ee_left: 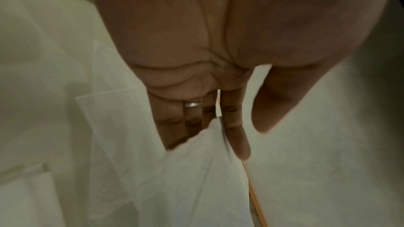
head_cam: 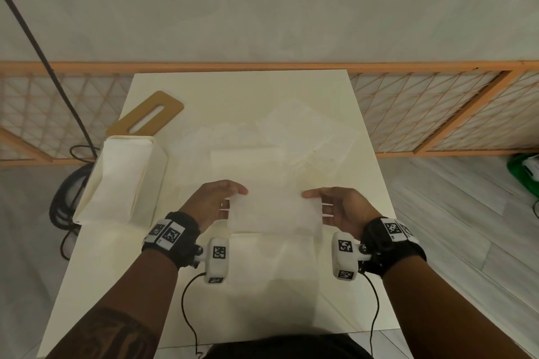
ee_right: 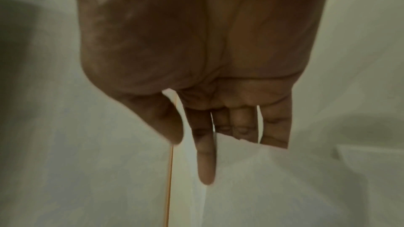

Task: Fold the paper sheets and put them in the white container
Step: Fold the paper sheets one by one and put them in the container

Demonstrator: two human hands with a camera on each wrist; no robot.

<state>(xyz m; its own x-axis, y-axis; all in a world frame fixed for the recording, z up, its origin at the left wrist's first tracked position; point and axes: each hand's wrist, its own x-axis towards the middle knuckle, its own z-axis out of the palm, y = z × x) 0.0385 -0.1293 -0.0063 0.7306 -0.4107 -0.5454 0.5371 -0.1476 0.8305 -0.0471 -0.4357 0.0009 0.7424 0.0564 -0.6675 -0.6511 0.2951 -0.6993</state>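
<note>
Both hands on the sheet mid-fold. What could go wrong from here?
1. The left hand and right hand hold the thin paper sheet only at its side edges; its middle may sag and crease crookedly.
2. Loose sheets lie just beyond and could get dragged along.
3. The white container stands at the table's left edge; a nudge may tip it off.

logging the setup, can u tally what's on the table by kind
white container: 1
wooden lid with slot: 1
paper sheet held between both hands: 1
loose paper sheets further back: overlapping white on white, cannot count
Total countable: 3
</note>
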